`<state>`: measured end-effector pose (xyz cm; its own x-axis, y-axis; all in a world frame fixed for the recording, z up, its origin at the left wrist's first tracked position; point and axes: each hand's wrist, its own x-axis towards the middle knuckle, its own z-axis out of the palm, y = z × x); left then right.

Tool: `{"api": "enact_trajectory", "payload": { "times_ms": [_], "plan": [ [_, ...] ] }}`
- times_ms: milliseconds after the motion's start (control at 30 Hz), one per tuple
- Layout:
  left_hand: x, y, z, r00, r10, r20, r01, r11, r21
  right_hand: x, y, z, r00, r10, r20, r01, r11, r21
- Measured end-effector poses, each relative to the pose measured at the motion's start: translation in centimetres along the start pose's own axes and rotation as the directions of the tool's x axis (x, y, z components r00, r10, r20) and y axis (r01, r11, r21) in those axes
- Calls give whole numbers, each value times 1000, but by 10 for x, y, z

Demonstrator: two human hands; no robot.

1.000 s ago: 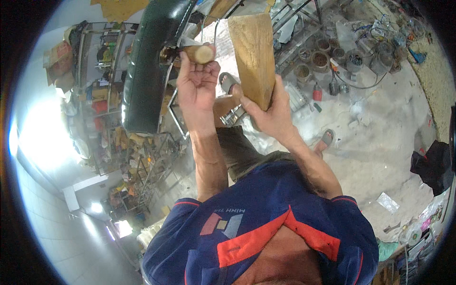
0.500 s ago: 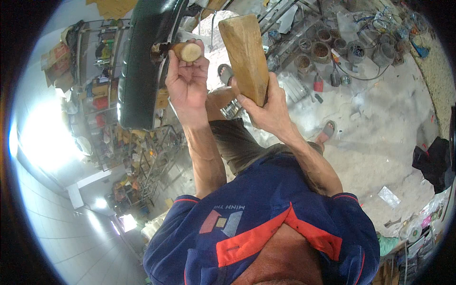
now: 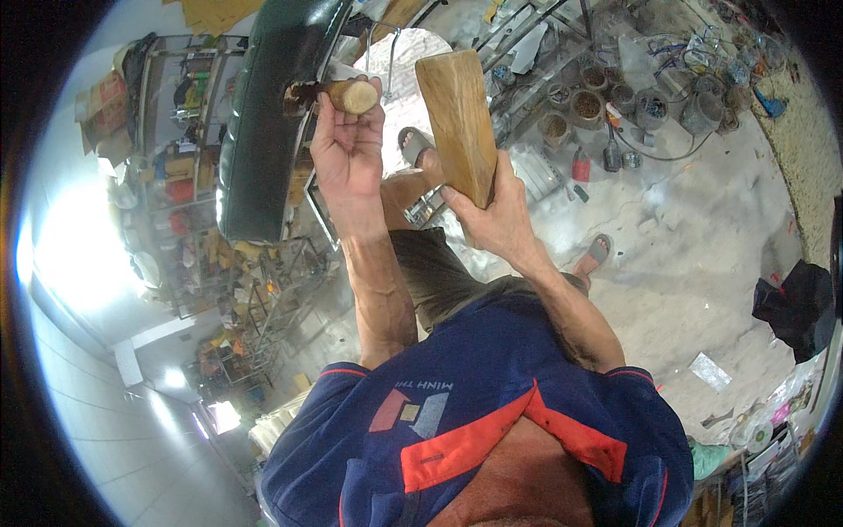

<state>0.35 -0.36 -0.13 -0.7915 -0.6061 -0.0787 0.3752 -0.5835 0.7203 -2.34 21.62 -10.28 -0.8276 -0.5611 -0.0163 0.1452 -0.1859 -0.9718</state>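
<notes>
My left hand is closed around a short round wooden-handled tool, its pale butt end facing right. The tool's far end meets a torn spot in the dark green padded panel, which stands at the upper left; its tip is hidden there. My right hand grips the lower end of a thick wooden block. The block is held upright, just right of the tool's butt end and apart from it.
Jars and tubs of small parts stand on the floor at the upper right, near a red bottle. A metal frame is behind the block. Shelves line the left, and a black cloth lies far right.
The wooden block has come slightly down and to the right with my right hand. My left hand stays on the tool against the panel, and the whole view has shifted a little.
</notes>
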Motion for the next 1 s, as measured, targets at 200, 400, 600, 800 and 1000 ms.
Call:
{"api": "enact_trajectory", "payload": {
  "times_ms": [200,400,600,800,1000],
  "plan": [
    [8,3,2,996,65,-59,-69,996,-53,-1,-3,2,999,-40,9,40,999,-16],
    [20,18,2,987,33,-156,-74,960,-271,-2,-30,8,979,-203,-1,203,979,27],
    [22,21,0,972,74,-224,-93,993,-77,0,-67,23,933,-359,-30,360,930,72],
    [19,5,14,925,161,-343,-125,984,126,30,-26,46,965,-197,174,230,953,-197],
    [15,5,23,920,112,-374,-124,992,-7,11,-40,39,876,-463,-137,474,879,58]
  ]
}}
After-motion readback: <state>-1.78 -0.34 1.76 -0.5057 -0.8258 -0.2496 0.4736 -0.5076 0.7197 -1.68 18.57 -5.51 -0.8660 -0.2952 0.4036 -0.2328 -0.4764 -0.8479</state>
